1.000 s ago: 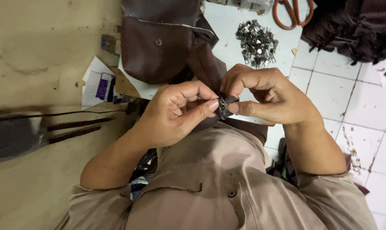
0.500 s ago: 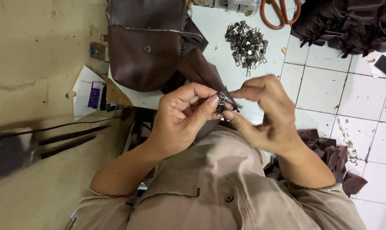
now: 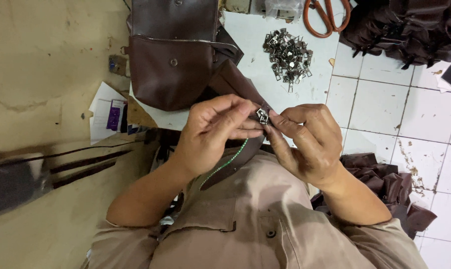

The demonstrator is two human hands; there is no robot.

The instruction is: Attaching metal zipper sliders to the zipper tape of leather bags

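Note:
My left hand [image 3: 213,130] and my right hand [image 3: 305,142] meet at mid-frame, fingertips pinched together on a small silver metal buckle [image 3: 262,116]. The buckle sits on a dark brown leather strap [image 3: 233,84] that runs from the brown leather bag [image 3: 173,55] lying above, down under my hands and across my beige shirt. A green stitched edge shows along the strap's lower part [image 3: 225,164]. My fingers hide most of the buckle.
A heap of several silver metal buckles [image 3: 287,52] lies on the white board. Orange-handled scissors [image 3: 327,17] rest at the top. Dark brown leather pieces are piled at top right [image 3: 409,30] and at lower right [image 3: 385,182]. Papers [image 3: 108,117] lie at left.
The view has shifted so the bag and buckle heap sit lower in frame. My hands stay pinched on the buckle; more strap with a green edge now shows below them.

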